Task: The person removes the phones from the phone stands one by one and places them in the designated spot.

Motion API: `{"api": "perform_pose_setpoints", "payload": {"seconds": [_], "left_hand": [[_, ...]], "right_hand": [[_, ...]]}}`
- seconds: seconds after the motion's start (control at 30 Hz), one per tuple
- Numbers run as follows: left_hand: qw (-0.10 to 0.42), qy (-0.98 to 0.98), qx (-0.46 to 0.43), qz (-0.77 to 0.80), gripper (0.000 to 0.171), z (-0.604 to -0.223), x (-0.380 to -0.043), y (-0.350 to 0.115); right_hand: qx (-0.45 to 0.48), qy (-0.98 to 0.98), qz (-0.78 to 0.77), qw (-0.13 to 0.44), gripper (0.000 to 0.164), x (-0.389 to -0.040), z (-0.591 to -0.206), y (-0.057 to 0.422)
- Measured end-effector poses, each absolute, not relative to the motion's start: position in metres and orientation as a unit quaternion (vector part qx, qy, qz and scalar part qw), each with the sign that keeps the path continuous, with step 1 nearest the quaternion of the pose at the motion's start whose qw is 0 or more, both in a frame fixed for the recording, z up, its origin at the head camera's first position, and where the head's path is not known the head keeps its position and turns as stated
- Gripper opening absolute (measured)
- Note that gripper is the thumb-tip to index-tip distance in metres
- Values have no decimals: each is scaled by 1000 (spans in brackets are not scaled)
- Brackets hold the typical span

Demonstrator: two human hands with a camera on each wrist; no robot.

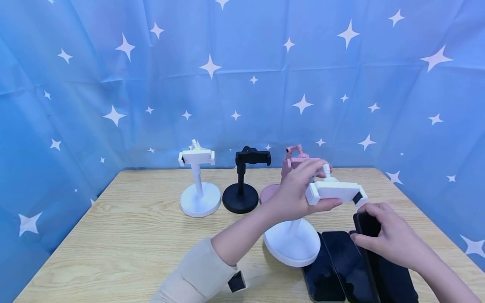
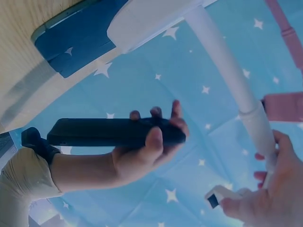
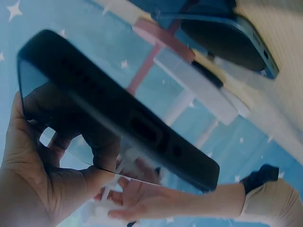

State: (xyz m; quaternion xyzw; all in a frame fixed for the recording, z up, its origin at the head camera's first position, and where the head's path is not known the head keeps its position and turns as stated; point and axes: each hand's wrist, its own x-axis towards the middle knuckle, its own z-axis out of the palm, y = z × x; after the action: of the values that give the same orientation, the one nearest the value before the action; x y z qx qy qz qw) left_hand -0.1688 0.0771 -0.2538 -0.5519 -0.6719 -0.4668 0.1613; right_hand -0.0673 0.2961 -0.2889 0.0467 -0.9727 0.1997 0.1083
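My left hand (image 1: 291, 195) grips a white phone stand (image 1: 292, 246) just below its clamp (image 1: 339, 191). The stand's round base is in front of the pink stand, and its edge overlaps a dark phone (image 1: 323, 275) in the head view. Whether that base touches the table I cannot tell. In my right hand (image 1: 395, 240) is a black phone (image 2: 104, 132), pinched between thumb and fingers and raised at its far end. The right wrist view shows the end of this phone (image 3: 118, 109) with its charging port. The clamp holds no phone.
Farther back on the wooden table (image 1: 125, 235) stand a white phone stand (image 1: 200, 200), a black one (image 1: 240, 198) and a pink one (image 1: 270, 191). More dark phones (image 1: 342, 252) lie side by side at the front right. A blue starry curtain (image 1: 242, 92) hangs behind.
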Motion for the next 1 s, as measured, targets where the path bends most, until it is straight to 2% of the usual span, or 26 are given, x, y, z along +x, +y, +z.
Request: {"api": "perform_pose_setpoints", "payload": {"seconds": [0.23,0.33,0.63,0.87,1.0], "left_hand": [[95,-689,-558,-453,55,-249,-169,101],[84,-695,-559,-444,54,-248,-169,112],[114,-700,-558,-430,58,-255,-175,142],[180,-714,-550,-395,66,-256,-182,160],[191,-726,-537,-386,64,-259,-186,168]], "right_hand": [[48,-981,183,50,38,-72,-301,320],[49,-982,180,32,32,-73,-305,329],[55,-977,204,-29,23,-74,-318,354],[11,-975,211,-60,47,-77,-322,368],[-2,-970,229,-87,43,-78,-325,373]]}}
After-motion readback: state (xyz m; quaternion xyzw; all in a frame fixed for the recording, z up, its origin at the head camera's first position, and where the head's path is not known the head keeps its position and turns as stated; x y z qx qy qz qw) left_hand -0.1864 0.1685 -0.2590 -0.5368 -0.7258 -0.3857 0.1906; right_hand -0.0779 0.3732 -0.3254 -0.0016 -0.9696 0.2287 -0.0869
